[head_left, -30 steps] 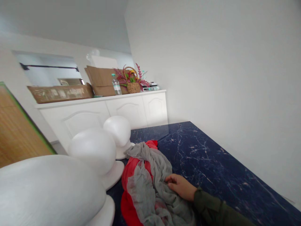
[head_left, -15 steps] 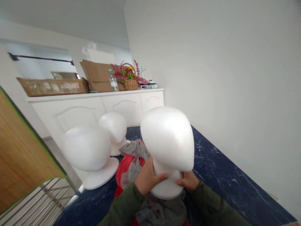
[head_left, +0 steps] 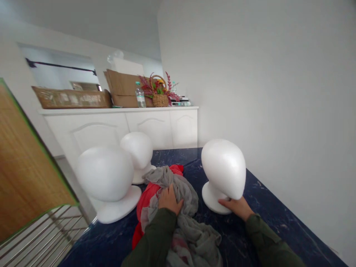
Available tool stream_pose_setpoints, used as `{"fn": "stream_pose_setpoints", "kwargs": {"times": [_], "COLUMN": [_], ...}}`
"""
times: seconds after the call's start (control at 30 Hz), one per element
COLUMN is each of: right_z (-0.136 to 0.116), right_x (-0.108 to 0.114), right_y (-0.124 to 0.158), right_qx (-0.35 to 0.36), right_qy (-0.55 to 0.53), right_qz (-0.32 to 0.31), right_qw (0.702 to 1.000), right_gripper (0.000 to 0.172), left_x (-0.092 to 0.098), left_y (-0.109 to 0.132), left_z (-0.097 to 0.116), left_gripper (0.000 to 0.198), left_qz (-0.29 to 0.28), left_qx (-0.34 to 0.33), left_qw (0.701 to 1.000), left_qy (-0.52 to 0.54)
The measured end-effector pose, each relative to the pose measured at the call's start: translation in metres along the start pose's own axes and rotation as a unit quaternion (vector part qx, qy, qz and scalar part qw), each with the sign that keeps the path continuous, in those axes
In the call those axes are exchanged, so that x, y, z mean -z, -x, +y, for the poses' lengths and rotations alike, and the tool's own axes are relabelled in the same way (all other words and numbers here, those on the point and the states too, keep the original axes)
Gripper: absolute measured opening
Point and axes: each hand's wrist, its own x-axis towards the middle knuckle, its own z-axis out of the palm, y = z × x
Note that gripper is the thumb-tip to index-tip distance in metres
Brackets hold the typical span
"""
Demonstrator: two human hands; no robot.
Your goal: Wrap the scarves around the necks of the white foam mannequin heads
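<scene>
A white foam mannequin head [head_left: 224,172] stands on the dark blue marble table [head_left: 267,211], right of a heap of cloth. My right hand [head_left: 236,206] rests against the near side of its base, fingers curled at the rim. My left hand [head_left: 169,199] lies on the grey scarf [head_left: 183,207], fingers closed into the fabric. A red cloth [head_left: 144,204] shows under the grey one. Both arms wear dark green sleeves.
Two more white foam heads [head_left: 107,178] [head_left: 138,152] stand at the table's left. A metal rack [head_left: 36,237] and a wooden panel [head_left: 19,167] are at the far left. Behind is a white cabinet [head_left: 125,126] with cardboard boxes, a water bottle [head_left: 139,95] and a flower basket [head_left: 160,94].
The foam head that both hands held up over the cloths has been set down on the table to the right. My left hand has moved onto the grey scarf.
</scene>
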Motion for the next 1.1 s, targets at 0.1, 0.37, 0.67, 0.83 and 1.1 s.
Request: {"fn": "stream_pose_setpoints", "kwargs": {"times": [0.1,0.37,0.67,0.83,1.1], "right_z": [0.000,-0.009,-0.065,-0.098,-0.118], "right_x": [-0.001,-0.006,-0.041,-0.072,-0.049], "right_y": [-0.001,0.012,0.076,0.084,0.078], "right_qx": [0.008,0.006,0.045,0.125,0.076], "right_qy": [0.046,0.164,0.100,0.030,-0.082], "right_qz": [-0.010,0.125,0.057,0.009,-0.142], "right_qw": [0.999,0.978,0.992,0.992,0.984], "right_gripper": [0.049,0.066,0.022,0.053,0.015], "left_x": [0.002,0.009,0.025,0.052,0.076], "left_y": [-0.002,-0.004,0.037,0.063,0.052], "left_z": [-0.002,-0.008,0.010,0.025,0.014], "left_gripper": [0.026,0.021,0.043,0.051,0.044], "left_qz": [-0.045,0.058,0.112,0.016,0.091], "left_qx": [0.003,0.089,-0.134,-0.382,-0.448], "left_qw": [0.999,0.938,0.876,0.858,0.851], "left_qy": [-0.006,0.329,0.450,0.343,0.260]}}
